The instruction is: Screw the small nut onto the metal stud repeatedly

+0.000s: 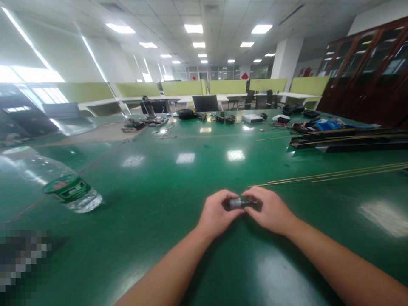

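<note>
My left hand (217, 213) and my right hand (271, 210) meet over the green table (178, 191), both pinched on a small cylinder with a silver end and dark body (239, 203). The left fingers close on its silver end, the right fingers on its dark end. The part is held just above the table, its details too small to make out.
A clear water bottle with a green label (60, 185) stands at the left. Thin brass rods (338, 174) lie to the right, long black bars (350, 142) behind them. Cables, small boxes and tools (223, 118) clutter the far edge. Office chairs and green partitions stand beyond.
</note>
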Tool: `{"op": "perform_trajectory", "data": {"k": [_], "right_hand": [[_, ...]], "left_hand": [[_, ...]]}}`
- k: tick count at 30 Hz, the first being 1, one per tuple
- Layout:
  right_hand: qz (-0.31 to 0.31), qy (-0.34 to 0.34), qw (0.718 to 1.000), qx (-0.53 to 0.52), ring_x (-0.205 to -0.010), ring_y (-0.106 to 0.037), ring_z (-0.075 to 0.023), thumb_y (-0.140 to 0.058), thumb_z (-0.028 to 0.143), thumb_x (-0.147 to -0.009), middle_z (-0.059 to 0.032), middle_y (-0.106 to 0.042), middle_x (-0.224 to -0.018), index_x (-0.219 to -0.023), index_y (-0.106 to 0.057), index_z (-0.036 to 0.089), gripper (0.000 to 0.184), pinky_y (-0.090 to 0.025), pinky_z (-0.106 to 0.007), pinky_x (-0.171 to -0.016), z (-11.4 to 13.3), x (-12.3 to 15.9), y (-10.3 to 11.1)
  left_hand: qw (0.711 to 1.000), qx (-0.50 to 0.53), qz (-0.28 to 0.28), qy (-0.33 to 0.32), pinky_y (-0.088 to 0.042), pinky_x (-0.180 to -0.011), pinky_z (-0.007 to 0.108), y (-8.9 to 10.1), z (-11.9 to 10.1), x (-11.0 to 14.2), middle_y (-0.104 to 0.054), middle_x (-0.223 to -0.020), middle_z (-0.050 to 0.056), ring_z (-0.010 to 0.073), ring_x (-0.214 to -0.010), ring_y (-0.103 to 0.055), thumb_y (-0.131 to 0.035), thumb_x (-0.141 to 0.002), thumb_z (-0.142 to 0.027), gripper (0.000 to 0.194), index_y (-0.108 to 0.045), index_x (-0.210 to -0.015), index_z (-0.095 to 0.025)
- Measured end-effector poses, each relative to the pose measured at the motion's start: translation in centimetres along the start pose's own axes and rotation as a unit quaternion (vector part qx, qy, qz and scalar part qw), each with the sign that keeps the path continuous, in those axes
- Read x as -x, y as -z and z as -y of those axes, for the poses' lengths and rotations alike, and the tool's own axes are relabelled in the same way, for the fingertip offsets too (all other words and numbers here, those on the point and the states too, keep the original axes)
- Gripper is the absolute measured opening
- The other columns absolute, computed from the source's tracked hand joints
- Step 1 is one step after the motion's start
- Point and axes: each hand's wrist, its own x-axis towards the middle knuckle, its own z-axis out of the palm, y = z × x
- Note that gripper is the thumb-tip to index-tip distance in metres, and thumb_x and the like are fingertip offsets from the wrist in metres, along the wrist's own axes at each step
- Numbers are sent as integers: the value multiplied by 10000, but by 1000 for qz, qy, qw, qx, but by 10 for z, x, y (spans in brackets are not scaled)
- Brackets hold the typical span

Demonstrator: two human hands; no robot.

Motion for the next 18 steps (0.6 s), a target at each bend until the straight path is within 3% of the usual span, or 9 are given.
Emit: {"op": "perform_trajectory", "data": {"k": [18], "right_hand": [[12,22,1000,-10,-749,-644,-187,-670,170,-813,-36,-709,-837,-906,-732,221,123,-478,-292,-694,-2,-3,-1]], "left_hand": [[999,18,-19,28,-528,-649,239,-4,0,-1,-713,-809,10,143,-698,-649,-842,-640,-177,262,-706,-864,-185]]}}
